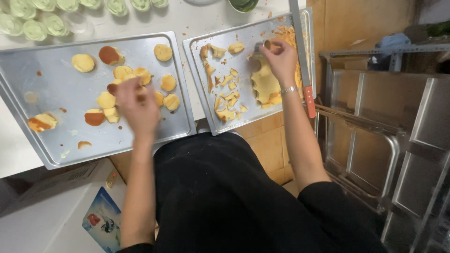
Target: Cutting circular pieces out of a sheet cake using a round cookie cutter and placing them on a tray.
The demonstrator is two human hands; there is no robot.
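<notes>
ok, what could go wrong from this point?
1. The right tray overhangs the table edge toward the person; a downward press by the right hand with the cutter might tip it.
2. The long knife lies along that tray's right rim, handle past the edge, close to the right wrist; a bump could knock it off.
3. The left hand is motion-blurred over the cake rounds; it could crush or scatter them.
</notes>
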